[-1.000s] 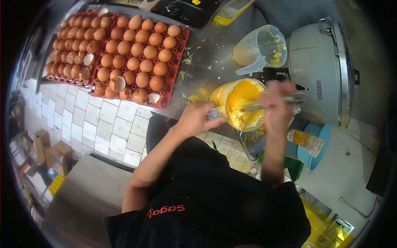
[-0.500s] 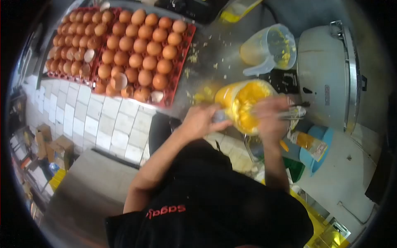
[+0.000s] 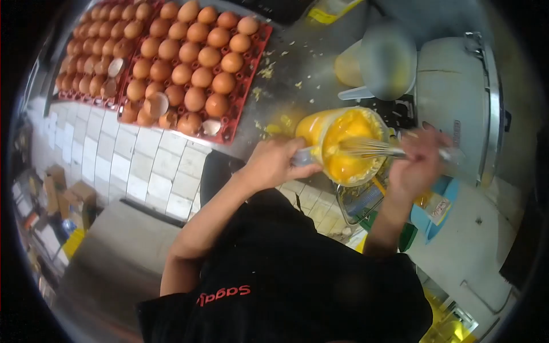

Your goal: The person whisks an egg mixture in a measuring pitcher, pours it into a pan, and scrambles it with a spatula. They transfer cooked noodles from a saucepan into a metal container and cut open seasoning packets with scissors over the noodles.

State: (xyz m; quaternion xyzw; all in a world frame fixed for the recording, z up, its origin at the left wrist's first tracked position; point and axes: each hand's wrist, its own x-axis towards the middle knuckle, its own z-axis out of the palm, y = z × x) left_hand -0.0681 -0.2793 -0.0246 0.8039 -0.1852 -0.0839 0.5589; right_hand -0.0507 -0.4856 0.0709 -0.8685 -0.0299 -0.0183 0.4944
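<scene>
Two grips on my feed: left hand [image 3: 278,163] curled round the handle of the plastic jug [image 3: 313,127], jug just right of it; right hand [image 3: 419,163] clasps the wire whisk [image 3: 369,148], wires in yellow mix [image 3: 344,167].

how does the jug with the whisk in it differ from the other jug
The whisked jug has the whisk in its bright yellow mix; the far jug shows no whisk, and its blurred mouth hides any contents. The whisked jug's handle is in the left grip; the far jug's handle is untouched. Both look translucent.
</scene>
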